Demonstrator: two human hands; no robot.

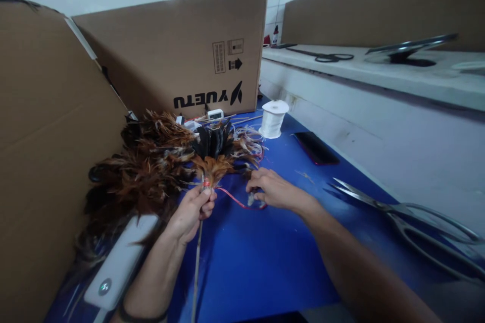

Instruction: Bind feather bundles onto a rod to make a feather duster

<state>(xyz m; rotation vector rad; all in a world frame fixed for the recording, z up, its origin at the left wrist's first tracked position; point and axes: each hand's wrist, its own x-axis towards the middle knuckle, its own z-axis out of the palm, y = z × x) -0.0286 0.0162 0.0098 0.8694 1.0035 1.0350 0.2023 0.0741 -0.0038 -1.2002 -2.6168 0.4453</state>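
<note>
My left hand (199, 207) is closed around a thin stick (197, 262) whose lower end runs down toward the front edge. Brown feathers (214, 167) and upright black feathers (214, 140) fan out from the stick's top like a feather duster. Red binding (205, 181) wraps the feather bases just above my thumb. From there a loose red ribbon (235, 198) curves across to below my right hand (271, 189). My right fingers are pinched together on what looks like a small feather (251, 199), mostly hidden by them.
Loose brown feathers (140, 176) pile up at left, beside a white power bank (121, 262). A white spool (273, 118) and a dark phone (316, 147) lie behind my right hand. Large scissors (397, 212) rest at right. Cardboard (170, 50) walls the back.
</note>
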